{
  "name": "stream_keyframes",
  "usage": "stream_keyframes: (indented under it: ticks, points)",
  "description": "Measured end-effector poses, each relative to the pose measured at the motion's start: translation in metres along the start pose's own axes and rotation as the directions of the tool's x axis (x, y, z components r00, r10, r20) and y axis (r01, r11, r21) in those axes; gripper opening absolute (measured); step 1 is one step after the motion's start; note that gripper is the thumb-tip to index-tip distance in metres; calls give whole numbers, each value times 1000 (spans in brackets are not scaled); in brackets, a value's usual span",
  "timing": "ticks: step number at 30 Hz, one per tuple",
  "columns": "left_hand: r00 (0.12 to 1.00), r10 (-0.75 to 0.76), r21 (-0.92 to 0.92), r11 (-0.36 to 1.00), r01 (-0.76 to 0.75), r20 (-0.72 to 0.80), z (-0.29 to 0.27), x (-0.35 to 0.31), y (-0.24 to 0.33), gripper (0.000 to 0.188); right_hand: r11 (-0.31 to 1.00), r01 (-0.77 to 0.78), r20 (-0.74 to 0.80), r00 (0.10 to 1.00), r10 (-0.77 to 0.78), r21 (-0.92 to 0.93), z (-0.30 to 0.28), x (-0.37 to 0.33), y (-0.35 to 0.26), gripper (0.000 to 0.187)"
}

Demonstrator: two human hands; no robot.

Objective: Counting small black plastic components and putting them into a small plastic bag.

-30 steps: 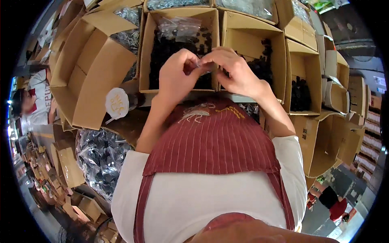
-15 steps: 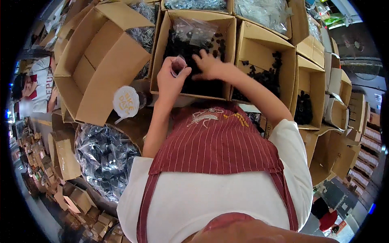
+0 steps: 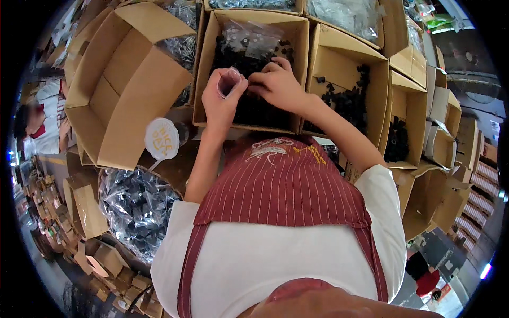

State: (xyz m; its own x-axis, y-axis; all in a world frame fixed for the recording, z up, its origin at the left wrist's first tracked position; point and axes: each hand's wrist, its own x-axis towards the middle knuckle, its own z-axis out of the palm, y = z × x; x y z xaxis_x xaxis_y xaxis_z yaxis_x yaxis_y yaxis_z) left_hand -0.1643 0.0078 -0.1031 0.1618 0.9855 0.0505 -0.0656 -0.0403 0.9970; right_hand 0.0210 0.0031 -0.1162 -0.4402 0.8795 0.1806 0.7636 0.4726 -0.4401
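Both hands are up over the open brown cardboard box (image 3: pixel 297 79) that sits dead ahead of the person, the one half full of small black plastic parts (image 3: pixel 249 106). The left hand (image 3: pixel 220 100) is curled round a small clear plastic bag (image 3: pixel 229 82) and holds its mouth up and open, thumb on one side, fingers on the other. The right hand (image 3: pixel 278 85) is just to the right of that bag, fingers pinched together near the bag's mouth; can't tell if there's a part between them, too small to see. The bag itself hangs over the black parts in that same box, roughly mid-box on the left side.

A crumpled clear bag with white dots (image 3: pixel 249 37) lies at the far end of the box. To the left of the box there's a bigger empty cardboard box (image 3: pixel 124 90) with its flaps up, and near its lower corner a round white lid with yellow print (image 3: pixel 161 139). To the right of the middle box, another cardboard box (image 3: pixel 344 58) holds a thinner scatter of black parts. Below the empty box, a heap of clear bags packed with dark parts (image 3: pixel 135 209). The person wears a red striped apron (image 3: pixel 281 185).
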Motion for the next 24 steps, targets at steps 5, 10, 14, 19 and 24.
stream_keyframes:
  ticks: [5,10,14,19,24]
  points:
    - [999,13,-36,999,-15,-50,7,3,4,17,277,-359,296,924,244,891,-35,2,7,24]
    - [999,-15,-90,996,10,-49,6,6,-1,17,-458,-273,426,862,273,846,-41,-7,15,26]
    - [999,45,-40,998,-46,-23,-2,4,-8,14,-793,-67,361,911,199,606,-24,-14,19,21]
    - [997,79,55,995,-79,-2,9,-4,-5,12,-974,146,95,982,164,173,-16,-9,13,18]
    - [998,54,30,998,-54,-12,15,-14,4,11,-976,-24,-51,999,-14,-218,-17,-4,-5,36]
